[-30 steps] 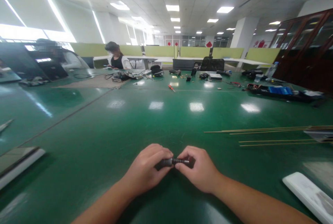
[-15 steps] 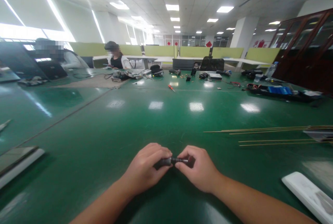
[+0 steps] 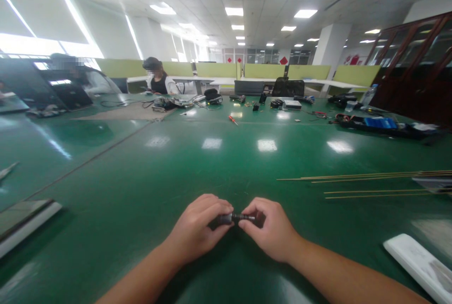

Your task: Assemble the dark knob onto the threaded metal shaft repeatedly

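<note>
Between my two hands, just above the green table (image 3: pixel 226 167), lies a short dark rod (image 3: pixel 226 219) held level. Its left part is a thicker grey-black cylinder; toward the right it narrows to a shaft with several rings. Closed around the thick left end is my left hand (image 3: pixel 202 224), thumb below and fingers on top. My right hand (image 3: pixel 270 228) pinches the thinner right end between thumb and forefinger. Its far tip is hidden by the fingers, and I cannot make out the exact kind of object.
Thin brass-coloured rods (image 3: pixel 370 178) lie at the right, beyond a white case (image 3: pixel 413 264). A flat device (image 3: pixel 28 221) rests at the left edge. Farther off are a red screwdriver (image 3: pixel 232 119) and a black tray (image 3: pixel 374 127) of tools. Two people sit at the far left.
Both hands keep nearly the same place and grip on the dark rod. The whole view has shifted very slightly.
</note>
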The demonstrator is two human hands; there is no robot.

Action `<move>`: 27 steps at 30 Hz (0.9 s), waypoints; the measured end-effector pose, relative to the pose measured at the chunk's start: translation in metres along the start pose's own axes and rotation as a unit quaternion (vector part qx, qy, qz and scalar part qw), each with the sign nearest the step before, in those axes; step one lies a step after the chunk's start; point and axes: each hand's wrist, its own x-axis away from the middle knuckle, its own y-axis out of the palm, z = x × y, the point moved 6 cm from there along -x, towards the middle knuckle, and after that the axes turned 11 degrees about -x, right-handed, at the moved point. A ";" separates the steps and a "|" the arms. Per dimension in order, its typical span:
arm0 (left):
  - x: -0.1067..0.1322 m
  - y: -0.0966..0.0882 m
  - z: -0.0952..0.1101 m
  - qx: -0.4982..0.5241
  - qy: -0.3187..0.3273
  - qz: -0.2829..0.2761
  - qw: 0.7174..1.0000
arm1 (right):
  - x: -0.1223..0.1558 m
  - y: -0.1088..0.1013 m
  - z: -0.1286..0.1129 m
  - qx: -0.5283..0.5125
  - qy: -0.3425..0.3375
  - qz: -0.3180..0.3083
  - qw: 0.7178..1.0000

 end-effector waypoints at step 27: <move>-0.001 -0.001 -0.001 -0.002 0.002 -0.002 1.000 | 0.000 -0.001 0.000 0.003 0.002 0.008 1.000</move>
